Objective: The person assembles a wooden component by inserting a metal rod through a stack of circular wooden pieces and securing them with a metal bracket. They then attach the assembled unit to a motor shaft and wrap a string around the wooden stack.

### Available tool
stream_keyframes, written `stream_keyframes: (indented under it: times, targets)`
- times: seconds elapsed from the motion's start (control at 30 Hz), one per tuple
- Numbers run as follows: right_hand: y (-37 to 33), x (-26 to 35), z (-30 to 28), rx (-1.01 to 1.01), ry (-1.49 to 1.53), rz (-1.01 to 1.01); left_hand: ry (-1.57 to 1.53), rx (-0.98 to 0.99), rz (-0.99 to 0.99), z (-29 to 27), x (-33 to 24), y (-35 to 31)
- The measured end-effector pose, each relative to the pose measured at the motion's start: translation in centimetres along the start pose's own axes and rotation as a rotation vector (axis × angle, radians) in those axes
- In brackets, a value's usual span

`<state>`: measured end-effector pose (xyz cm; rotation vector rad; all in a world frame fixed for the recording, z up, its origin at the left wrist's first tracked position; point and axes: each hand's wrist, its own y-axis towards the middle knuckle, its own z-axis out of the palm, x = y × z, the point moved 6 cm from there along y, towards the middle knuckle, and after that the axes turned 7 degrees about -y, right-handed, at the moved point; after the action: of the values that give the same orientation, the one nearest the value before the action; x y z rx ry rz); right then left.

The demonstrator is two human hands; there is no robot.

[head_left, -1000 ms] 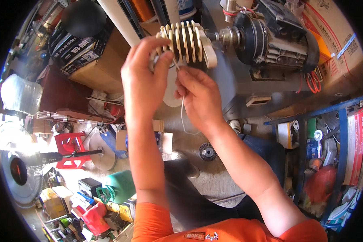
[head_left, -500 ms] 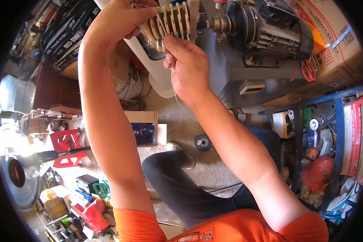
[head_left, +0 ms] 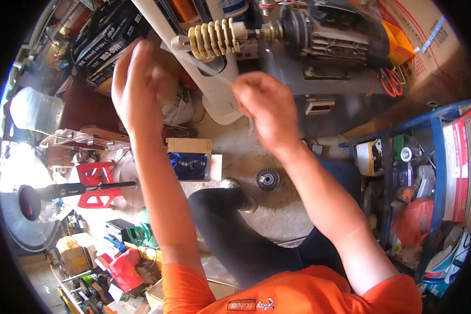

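Note:
A ribbed cream coil-winding former (head_left: 214, 39) sits on the shaft of a dark electric motor (head_left: 340, 39). My right hand (head_left: 267, 107) is below the former and apart from it, with fingers curled in. A thin pale strand (head_left: 214, 71) runs from the former's underside to these fingers, and its loose end seems to hang below the fist. To the left of the former, my left hand (head_left: 138, 86) is raised and touches nothing visible. Motion smears its fingers, so whether they hold anything cannot be made out.
A grey machine cabinet (head_left: 350, 94) stands under the motor. Spools of copper wire (head_left: 183, 9) sit behind the former. On the floor are a finned round part (head_left: 267, 179) and an open carton (head_left: 190, 146). A blue rack (head_left: 437, 172) is at right, a fan (head_left: 31, 204) at left.
My left hand has come off the former and moved left and down. The right hand has drawn away from the former, right and down, with the strand trailing. The view has shifted slightly.

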<state>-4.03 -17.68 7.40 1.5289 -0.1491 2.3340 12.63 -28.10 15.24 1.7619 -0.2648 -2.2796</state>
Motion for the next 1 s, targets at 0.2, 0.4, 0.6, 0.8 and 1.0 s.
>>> stream_keyframes:
  times: [0.2, 0.4, 0.6, 0.8, 1.0]
  targets:
    - [-10.4, 6.4, -4.2, 0.272, -0.449, -0.27, -0.494, 0.539, -0.802, 0.4, 3.5, -17.0]
    - [-17.0, 8.3, -7.0, 0.217, -0.633, -0.436, -0.436, 0.733, -0.897, 2.3, 0.5, -25.9]
    - [-21.7, 9.3, -7.9, 0.095, -0.663, -0.535, -0.244, 0.633, -0.804, 2.8, -0.9, -29.9]
    - [-25.1, 9.2, -7.9, 0.165, -0.61, -0.421, -0.271, 0.481, -0.736, 2.6, -1.1, -32.0]
    - [-27.0, 8.0, -8.2, 0.008, -0.595, -0.407, -0.206, 0.377, -0.675, 3.0, -1.1, -33.7]
